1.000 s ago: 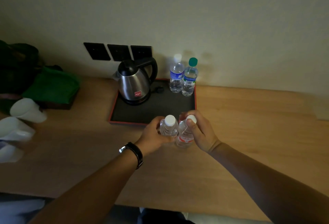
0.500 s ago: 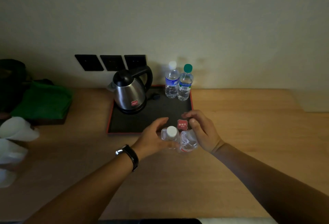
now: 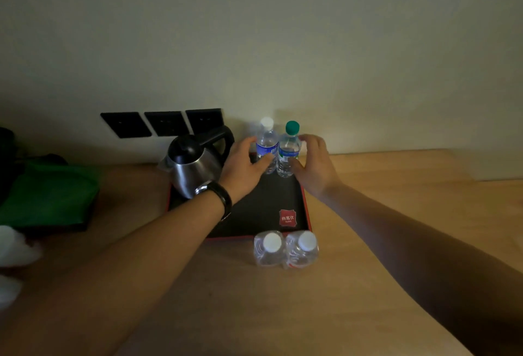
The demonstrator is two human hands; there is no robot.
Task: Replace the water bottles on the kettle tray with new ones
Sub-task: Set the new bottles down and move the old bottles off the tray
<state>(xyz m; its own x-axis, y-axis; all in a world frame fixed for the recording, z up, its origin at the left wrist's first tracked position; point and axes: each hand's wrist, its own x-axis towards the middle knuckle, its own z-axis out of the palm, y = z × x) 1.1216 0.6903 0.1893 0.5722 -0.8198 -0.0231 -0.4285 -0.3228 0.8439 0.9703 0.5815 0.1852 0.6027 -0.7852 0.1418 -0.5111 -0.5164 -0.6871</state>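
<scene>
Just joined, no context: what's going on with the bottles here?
A person is swapping bottles. The left hand reaches around the white-capped bottle and the right hand around the green-capped bottle, both upright at the back of the kettle tray. Two new bottles stand on the table just before the tray.

Quick headcount of the desk: four bottles, one kettle, one tray.

Two upright bottles on the tray (image 3: pixel 294 205), a white-capped bottle (image 3: pixel 266 147) and a green-capped bottle (image 3: pixel 288 151); two more white-capped ones, left new bottle (image 3: pixel 268 248) and right new bottle (image 3: pixel 301 248), on the wooden desk (image 3: pixel 368 270). One steel kettle (image 3: pixel 195 167), three black wall sockets (image 3: pixel 162 123), two hands, one wristwatch (image 3: pixel 219 195).
</scene>
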